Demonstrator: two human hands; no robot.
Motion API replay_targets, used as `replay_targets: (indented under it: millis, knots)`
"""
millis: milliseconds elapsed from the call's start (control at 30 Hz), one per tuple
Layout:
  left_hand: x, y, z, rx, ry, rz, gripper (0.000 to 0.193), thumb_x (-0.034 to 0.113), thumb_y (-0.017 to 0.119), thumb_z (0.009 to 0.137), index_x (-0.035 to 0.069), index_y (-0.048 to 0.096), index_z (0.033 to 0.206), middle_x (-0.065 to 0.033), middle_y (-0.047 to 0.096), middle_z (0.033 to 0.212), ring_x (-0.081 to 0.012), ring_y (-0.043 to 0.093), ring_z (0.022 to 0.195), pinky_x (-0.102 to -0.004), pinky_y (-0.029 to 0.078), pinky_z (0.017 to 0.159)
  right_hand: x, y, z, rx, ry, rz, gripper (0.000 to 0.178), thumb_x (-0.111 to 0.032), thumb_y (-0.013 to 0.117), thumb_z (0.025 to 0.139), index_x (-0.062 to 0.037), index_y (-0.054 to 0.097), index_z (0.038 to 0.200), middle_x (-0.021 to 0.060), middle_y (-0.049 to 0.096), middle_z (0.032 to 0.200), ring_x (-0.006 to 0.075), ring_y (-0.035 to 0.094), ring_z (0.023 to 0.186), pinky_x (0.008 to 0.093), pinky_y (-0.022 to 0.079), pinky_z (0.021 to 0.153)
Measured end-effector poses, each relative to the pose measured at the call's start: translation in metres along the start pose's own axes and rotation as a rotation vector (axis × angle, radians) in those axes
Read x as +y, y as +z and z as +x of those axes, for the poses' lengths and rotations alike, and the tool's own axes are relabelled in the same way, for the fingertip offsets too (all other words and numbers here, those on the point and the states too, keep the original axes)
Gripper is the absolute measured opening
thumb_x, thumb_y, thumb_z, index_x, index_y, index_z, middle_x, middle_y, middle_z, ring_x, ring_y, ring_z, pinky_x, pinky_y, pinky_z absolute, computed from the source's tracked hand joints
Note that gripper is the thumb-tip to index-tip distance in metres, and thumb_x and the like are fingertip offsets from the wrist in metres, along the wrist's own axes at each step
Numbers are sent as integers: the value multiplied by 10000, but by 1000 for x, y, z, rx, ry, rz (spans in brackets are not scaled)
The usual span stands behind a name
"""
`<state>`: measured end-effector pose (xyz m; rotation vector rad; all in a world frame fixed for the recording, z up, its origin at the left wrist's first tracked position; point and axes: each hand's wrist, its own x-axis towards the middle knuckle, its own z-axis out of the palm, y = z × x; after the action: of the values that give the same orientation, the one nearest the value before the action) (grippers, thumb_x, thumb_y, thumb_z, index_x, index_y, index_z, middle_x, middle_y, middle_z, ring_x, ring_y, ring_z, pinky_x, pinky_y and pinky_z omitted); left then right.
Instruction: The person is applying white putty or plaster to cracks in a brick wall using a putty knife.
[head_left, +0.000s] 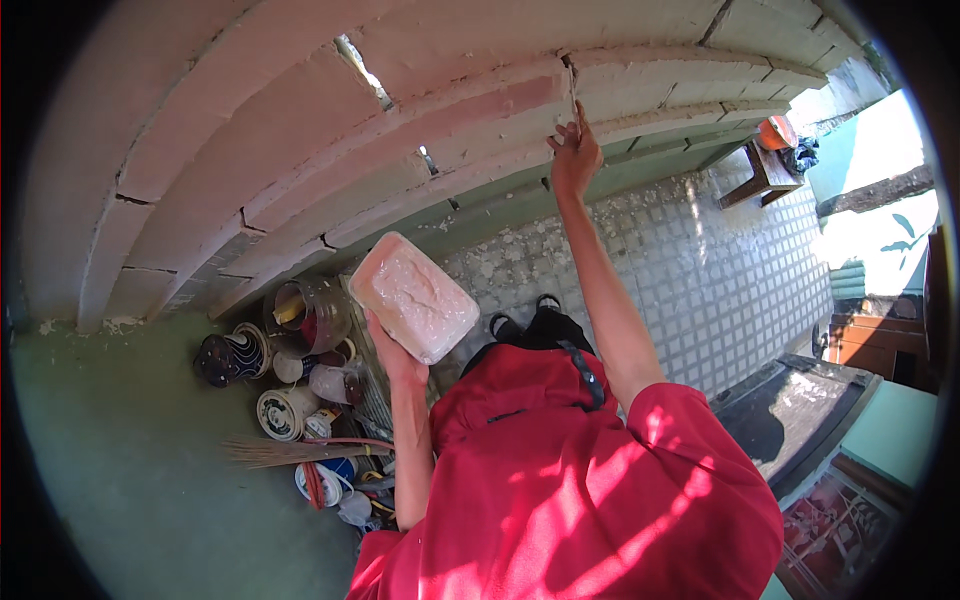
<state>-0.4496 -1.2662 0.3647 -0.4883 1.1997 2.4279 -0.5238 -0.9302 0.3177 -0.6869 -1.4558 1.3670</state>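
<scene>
Ledged wall [300, 120] is showing two bright gaps [362, 70] in the head view. Counting one tub [415, 295] of whitish paste, one thin tool [573, 88], one stool [765, 172]. Tiled floor [680, 260] is leaving open room beside the wall. Left hand [394, 352] is gripping the tub, ahead-left of the body, fingers mostly hidden. Right hand [577, 162] is reaching up, gripping the tool at a joint, index extended.
</scene>
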Motion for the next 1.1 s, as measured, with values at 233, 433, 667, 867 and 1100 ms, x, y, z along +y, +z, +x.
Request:
replay_targets:
  millis: [233, 433, 667, 867, 1100]
  knots:
    - [-14, 10, 3, 10, 53, -8, 600, 507, 297, 1002, 99, 342, 1440, -75, 429, 1441, -279, 446, 1297, -422, 381, 1078, 9, 39, -34, -227, -22, -127, 582, 150, 458, 812, -79, 517, 1344, 171, 596, 1255, 246, 694, 870, 339, 605, 661]
    - [-30, 31, -2, 16, 73, 4, 590, 500, 302, 1003, 96, 351, 1430, -74, 441, 1428, -273, 455, 1289, -415, 397, 1067, 1, 14, -39, -364, -98, -82, 474, 111, 461, 847, -24, 552, 1292, 167, 625, 1216, 242, 697, 898, 339, 596, 634]
    - [-51, 61, 3, 26, 66, 8, 600, 503, 302, 1003, 90, 338, 1437, -84, 443, 1426, -278, 466, 1281, -415, 409, 1061, -16, -48, -23, -484, 392, 186, 266, -42, 484, 953, 41, 596, 1180, 118, 659, 968, 226, 700, 790, 285, 578, 597]
    - [-60, 69, 8, 77, 44, -4, 591, 480, 338, 1009, 59, 348, 1423, -98, 467, 1396, -241, 504, 1243, -386, 439, 1032, -103, -85, -23, -594, 437, 330, 215, -190, 544, 961, 8, 624, 988, 58, 639, 782, 156, 618, 557, 249, 443, 462]
    - [-65, 72, 11, 15, -5, -52, 581, 472, 347, 1011, 48, 367, 1408, -85, 491, 1366, -202, 520, 1224, -356, 455, 1011, -152, -80, -35, -816, 210, -36, 225, -185, 586, 915, 29, 629, 968, 40, 642, 727, 101, 548, 523, 252, 413, 420]
